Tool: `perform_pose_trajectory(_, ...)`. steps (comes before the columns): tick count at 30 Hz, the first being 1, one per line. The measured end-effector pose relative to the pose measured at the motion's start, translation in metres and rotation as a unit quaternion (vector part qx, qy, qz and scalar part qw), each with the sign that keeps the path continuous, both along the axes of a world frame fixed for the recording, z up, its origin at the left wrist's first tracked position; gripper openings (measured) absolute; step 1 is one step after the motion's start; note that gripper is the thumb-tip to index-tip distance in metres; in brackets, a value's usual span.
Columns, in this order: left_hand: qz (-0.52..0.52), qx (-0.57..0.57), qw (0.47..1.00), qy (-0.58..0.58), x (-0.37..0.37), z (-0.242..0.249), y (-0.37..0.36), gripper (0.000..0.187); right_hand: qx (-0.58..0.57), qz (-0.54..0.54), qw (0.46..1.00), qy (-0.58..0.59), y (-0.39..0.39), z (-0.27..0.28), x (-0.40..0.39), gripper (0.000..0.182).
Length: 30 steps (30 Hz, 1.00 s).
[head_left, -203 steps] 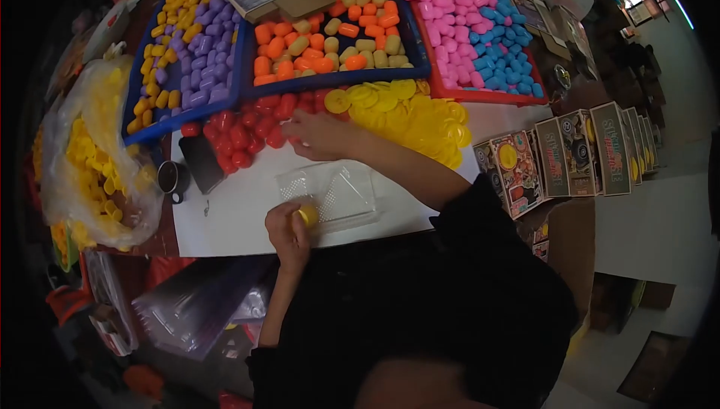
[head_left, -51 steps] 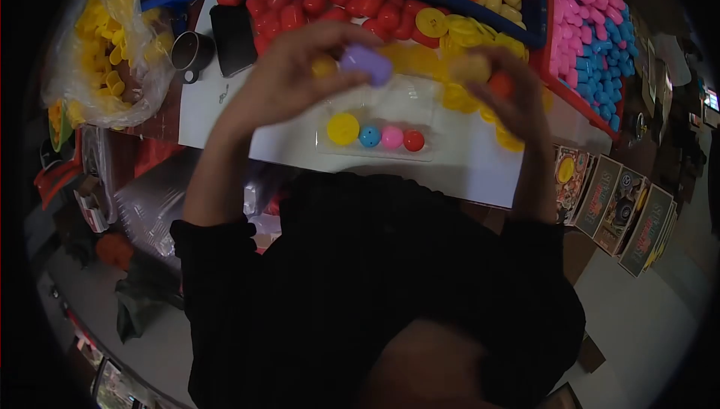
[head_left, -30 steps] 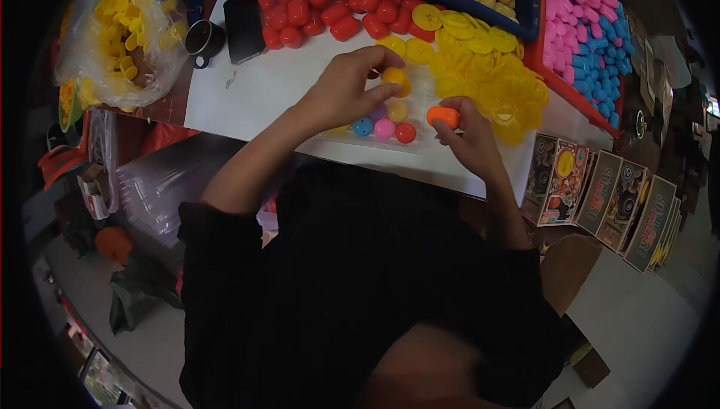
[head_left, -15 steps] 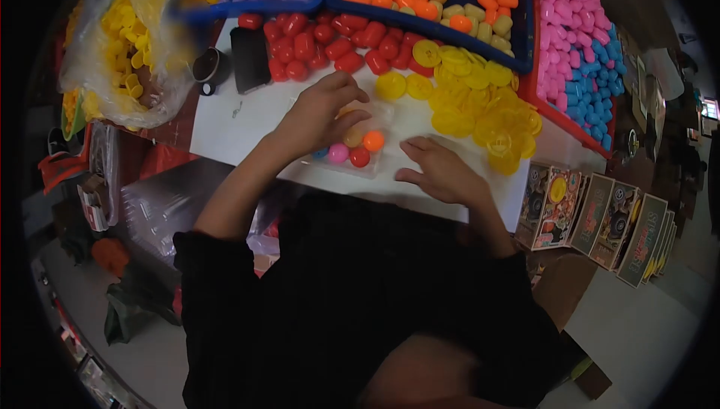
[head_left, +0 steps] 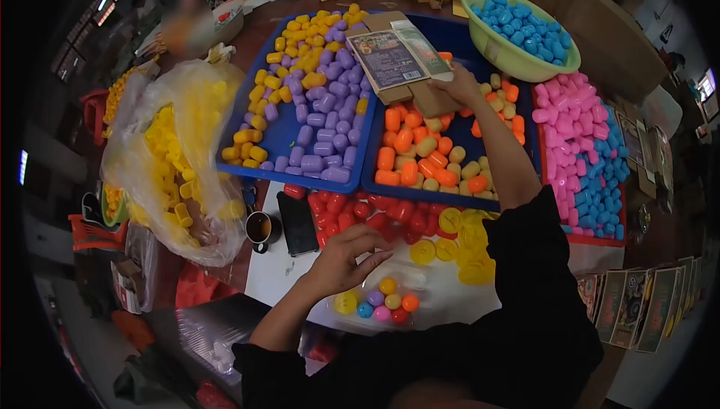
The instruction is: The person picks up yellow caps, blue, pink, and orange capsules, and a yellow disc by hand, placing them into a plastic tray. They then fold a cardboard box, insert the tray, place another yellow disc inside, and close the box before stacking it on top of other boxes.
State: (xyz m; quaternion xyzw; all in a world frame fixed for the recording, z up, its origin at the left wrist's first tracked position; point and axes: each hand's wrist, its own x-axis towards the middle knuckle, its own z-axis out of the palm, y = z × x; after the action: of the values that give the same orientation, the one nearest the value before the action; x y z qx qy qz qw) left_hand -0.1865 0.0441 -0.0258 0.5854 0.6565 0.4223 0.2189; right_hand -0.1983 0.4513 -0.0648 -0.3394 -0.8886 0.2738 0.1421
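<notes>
While the left hand (head_left: 343, 260) hangs at the pack's (head_left: 415, 280) far-left side, fingers half-curled, thumb apart, nothing visible in its grasp, the right hand (head_left: 456, 88) reaches well beyond the pack, fingertips at the cartons' (head_left: 386, 56) edge; pinched or not, cannot tell. Capsules (head_left: 382, 313) sit inside the pack.

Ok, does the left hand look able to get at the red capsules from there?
Probably yes: the left hand is right beside the red capsules in view, its fingers look empty, and nothing seems to stand between them.
</notes>
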Motion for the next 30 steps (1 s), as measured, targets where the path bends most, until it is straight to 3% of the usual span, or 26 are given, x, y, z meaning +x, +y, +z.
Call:
perform_pose_trajectory(2, 0.005, -0.028, 0.999, -0.026, -0.007, -0.001, 0.007, 0.016, 0.035, -0.02, 0.999, -0.01, -0.002, 0.013, 0.003, 0.082)
perform_pose_trajectory(4, 0.095, 0.012, 0.992, -0.079, -0.017, -0.001, 0.028, 0.036, 0.074, -0.05, 0.996, -0.024, -0.01, 0.029, 0.028, 0.077)
perform_pose_trajectory(6, 0.218, 0.047, 0.965, -0.138, -0.02, 0.001, 0.061, 0.06, 0.182, -0.052, 0.971, 0.144, -0.035, 0.048, 0.072, 0.068)
perform_pose_trajectory(8, 0.207, 0.079, 0.965, -0.137, -0.018, 0.008, 0.089, 0.064, 0.233, -0.053, 0.951, 0.194, -0.079, 0.055, 0.124, 0.066)
perform_pose_trajectory(9, 0.206, 0.099, 0.964, -0.134, -0.012, 0.009, 0.1, 0.07, 0.163, -0.041, 0.968, 0.187, -0.112, 0.069, 0.153, 0.067)
perform_pose_trajectory(10, 0.122, 0.177, 0.97, -0.118, -0.006, 0.003, 0.111, 0.073, 0.091, -0.032, 0.979, 0.181, -0.142, 0.079, 0.18, 0.068)
perform_pose_trajectory(12, 0.084, 0.191, 0.973, -0.096, 0.028, 0.027, 0.113, 0.074, -0.039, -0.064, 0.963, 0.26, -0.165, 0.064, 0.227, 0.064)
perform_pose_trajectory(13, 0.063, 0.2, 0.975, -0.07, 0.048, 0.036, 0.114, 0.075, -0.022, -0.091, 0.959, 0.267, -0.177, 0.058, 0.25, 0.064)
perform_pose_trajectory(14, 0.061, 0.135, 0.988, -0.051, 0.063, 0.029, 0.114, 0.076, -0.152, -0.037, 0.932, 0.326, -0.19, 0.05, 0.273, 0.064)
perform_pose_trajectory(15, 0.027, 0.138, 0.989, -0.048, 0.08, 0.025, 0.114, 0.076, -0.276, 0.023, 0.882, 0.382, -0.198, 0.048, 0.294, 0.063)
perform_pose_trajectory(16, 0.047, 0.02, 0.998, 0.045, 0.096, 0.021, 0.109, 0.076, -0.266, -0.003, 0.878, 0.398, -0.208, 0.056, 0.312, 0.063)
perform_pose_trajectory(17, 0.071, -0.097, 0.982, 0.145, 0.11, 0.014, 0.098, 0.075, -0.291, 0.064, 0.854, 0.427, -0.219, 0.07, 0.327, 0.061)
perform_pose_trajectory(18, 0.035, -0.112, 0.974, 0.191, 0.127, 0.004, 0.084, 0.076, -0.312, 0.136, 0.823, 0.454, -0.225, 0.078, 0.339, 0.06)
perform_pose_trajectory(19, 0.003, -0.123, 0.963, 0.238, 0.145, -0.005, 0.07, 0.077, -0.273, 0.018, 0.873, 0.405, -0.22, 0.071, 0.359, 0.065)
perform_pose_trajectory(20, -0.056, -0.147, 0.96, 0.23, 0.159, -0.012, 0.054, 0.078, -0.264, 0.01, 0.869, 0.42, -0.224, 0.068, 0.367, 0.065)
perform_pose_trajectory(22, -0.114, -0.163, 0.951, 0.236, 0.162, -0.018, 0.036, 0.08, -0.191, -0.148, 0.841, 0.485, -0.232, 0.06, 0.374, 0.066)
perform_pose_trajectory(24, -0.271, -0.07, 0.953, 0.118, 0.149, -0.013, 0.035, 0.086, -0.133, -0.127, 0.845, 0.503, -0.25, 0.038, 0.384, 0.072)
perform_pose_trajectory(25, -0.236, -0.079, 0.968, 0.038, 0.147, -0.001, 0.037, 0.09, -0.112, -0.113, 0.87, 0.466, -0.264, 0.038, 0.387, 0.072)
perform_pose_trajectory(26, -0.215, -0.016, 0.976, 0.023, 0.142, -0.001, 0.042, 0.087, -0.088, -0.1, 0.894, 0.427, -0.275, 0.036, 0.389, 0.073)
perform_pose_trajectory(27, -0.197, 0.046, 0.979, 0.004, 0.139, -0.005, 0.048, 0.085, 0.02, -0.075, 0.93, 0.36, -0.284, 0.029, 0.389, 0.069)
perform_pose_trajectory(28, -0.177, 0.111, 0.966, -0.154, 0.146, -0.015, 0.052, 0.074, 0.129, -0.052, 0.949, 0.283, -0.29, 0.022, 0.387, 0.066)
perform_pose_trajectory(30, -0.18, 0.217, 0.959, -0.033, 0.145, -0.02, 0.055, 0.063, 0.113, -0.021, 0.928, 0.353, -0.301, 0.016, 0.382, 0.059)
